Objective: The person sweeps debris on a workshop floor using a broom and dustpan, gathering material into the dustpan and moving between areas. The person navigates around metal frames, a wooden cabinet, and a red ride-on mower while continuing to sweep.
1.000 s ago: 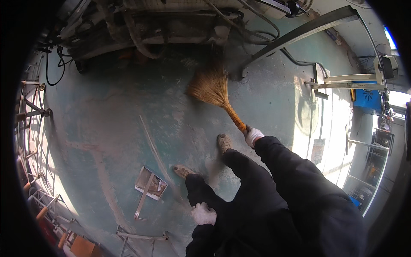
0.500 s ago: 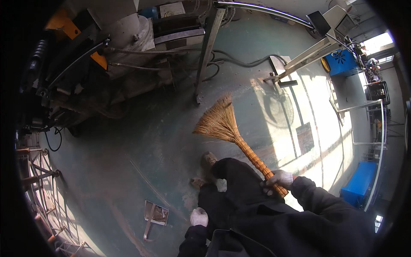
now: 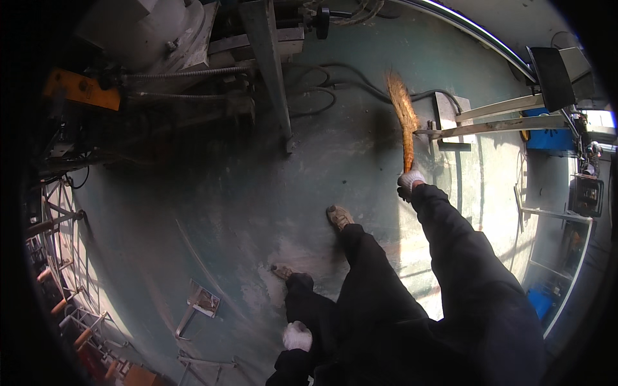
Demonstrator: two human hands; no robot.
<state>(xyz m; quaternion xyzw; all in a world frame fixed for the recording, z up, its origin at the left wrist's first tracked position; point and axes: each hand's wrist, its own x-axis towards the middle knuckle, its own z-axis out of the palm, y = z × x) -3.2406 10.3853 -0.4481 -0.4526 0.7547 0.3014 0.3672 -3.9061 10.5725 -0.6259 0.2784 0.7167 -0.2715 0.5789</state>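
Observation:
A straw broom point(image 3: 404, 119) is held out ahead of me with its bristles pointing away. My right hand point(image 3: 411, 183), in a whitish glove with dark fingers, is closed around the lower end of its bound handle. The broom head is seen edge-on beside a metal stand leg, above the greenish floor; whether it touches either I cannot tell. Low beside my left leg hangs my left hand point(image 3: 297, 336), in a white glove, its fingers hidden beneath. On the floor to its left lies a dustpan point(image 3: 205, 301) with a long handle and some dirt in it.
A metal stand point(image 3: 496, 127) with a flat base plate is at the right. Dark hoses point(image 3: 360, 80) run across the floor at the far side. A steel post point(image 3: 270, 71) and machinery with an orange box point(image 3: 82, 90) stand left. Metal racks point(image 3: 61, 219) line the left edge.
My right arm has stretched forward, carrying the broom away from my body and turning its head edge-on. My view has shifted, and my feet now stand farther apart. My left hand stays low.

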